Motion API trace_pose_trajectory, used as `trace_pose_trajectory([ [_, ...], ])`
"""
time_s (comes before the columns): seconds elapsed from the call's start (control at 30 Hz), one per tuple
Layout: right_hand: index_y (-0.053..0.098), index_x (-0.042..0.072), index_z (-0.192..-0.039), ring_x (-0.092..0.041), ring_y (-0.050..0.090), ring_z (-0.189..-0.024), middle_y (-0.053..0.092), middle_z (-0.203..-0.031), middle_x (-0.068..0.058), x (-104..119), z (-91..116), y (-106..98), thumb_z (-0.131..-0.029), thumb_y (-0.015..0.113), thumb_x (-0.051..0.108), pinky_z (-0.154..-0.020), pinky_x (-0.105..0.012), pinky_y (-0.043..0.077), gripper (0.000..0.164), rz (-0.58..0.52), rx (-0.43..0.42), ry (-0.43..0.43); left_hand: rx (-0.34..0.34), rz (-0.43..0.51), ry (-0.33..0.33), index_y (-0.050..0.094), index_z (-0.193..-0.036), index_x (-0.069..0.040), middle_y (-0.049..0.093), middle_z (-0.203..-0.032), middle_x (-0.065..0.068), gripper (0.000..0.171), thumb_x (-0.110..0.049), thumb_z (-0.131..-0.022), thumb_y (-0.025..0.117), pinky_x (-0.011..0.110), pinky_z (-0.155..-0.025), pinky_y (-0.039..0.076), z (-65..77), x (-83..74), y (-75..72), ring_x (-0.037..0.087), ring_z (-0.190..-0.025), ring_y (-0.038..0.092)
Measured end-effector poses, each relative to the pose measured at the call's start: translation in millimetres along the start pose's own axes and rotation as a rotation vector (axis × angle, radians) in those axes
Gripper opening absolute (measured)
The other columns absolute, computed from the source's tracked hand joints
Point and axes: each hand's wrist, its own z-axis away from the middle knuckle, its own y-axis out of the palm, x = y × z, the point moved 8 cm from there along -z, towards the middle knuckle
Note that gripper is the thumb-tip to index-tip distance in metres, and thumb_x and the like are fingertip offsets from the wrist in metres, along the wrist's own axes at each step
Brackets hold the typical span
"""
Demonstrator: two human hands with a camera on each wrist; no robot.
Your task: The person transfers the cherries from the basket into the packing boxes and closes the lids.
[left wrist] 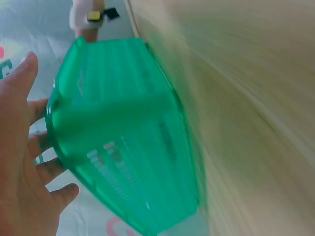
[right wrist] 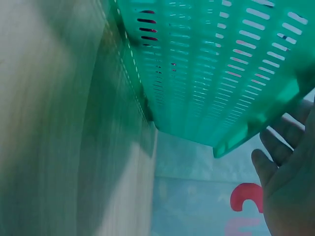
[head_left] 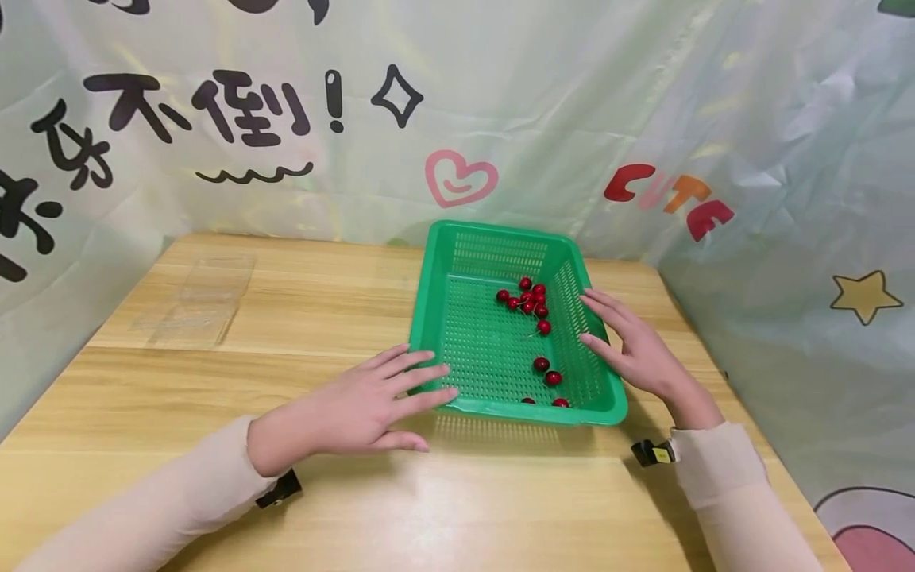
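A green plastic basket (head_left: 500, 411) with slotted sides stands on the wooden table. Inside it, several dark red cherries (head_left: 527, 300) lie mostly toward the right side, some with stems. My left hand (head_left: 350, 409) is spread over the basket's near left corner, fingers straight across the rim. My right hand (head_left: 636, 345) is at the right rim, its fingers extended along it. In the left wrist view the left fingers (left wrist: 49, 169) lie by the basket's rim. The right wrist view shows the right fingers (right wrist: 278, 147) just at the rim; whether they touch it, I cannot tell.
Clear, thin plastic boxes or sheets (head_left: 207, 298) lie at the table's far left. A pale printed cloth (head_left: 543, 95) with lettering and drawings hangs behind and on the right of the wooden table (head_left: 343, 302).
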Motion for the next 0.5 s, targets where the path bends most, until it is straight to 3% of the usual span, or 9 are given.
trace_pose_trajectory([
  [0.27, 0.043, 0.004, -0.146, -0.036, 0.024, -0.144, 0.034, -0.154, -0.014, -4.7, 8.6, 5.6, -0.097, 0.059, 0.012, -0.103, -0.066, 0.028, 0.052, -0.086, 0.054, -0.047, -0.047, -0.028, -0.09, 0.045, -0.146, -0.014, 0.043, -0.147, 0.015, 0.067, -0.06, -0.101, 0.024, 0.056, -0.109, 0.029, 30.5, 26.4, -10.7, 0.037, -0.136, 0.038],
  [0.5, 0.039, 0.006, -0.149, -0.031, 0.02, -0.146, 0.028, -0.158, -0.011, -19.2, 9.1, 3.5, -0.097, 0.058, 0.008, -0.101, -0.07, 0.026, 0.056, -0.176, 0.03, -0.007, -0.023, -0.086, -0.254, 0.047, -0.144, -0.012, 0.046, -0.144, 0.016, 0.07, -0.063, -0.099, 0.028, 0.059, -0.108, 0.028, 69.3, 66.8, -13.8, 0.04, -0.131, 0.04],
])
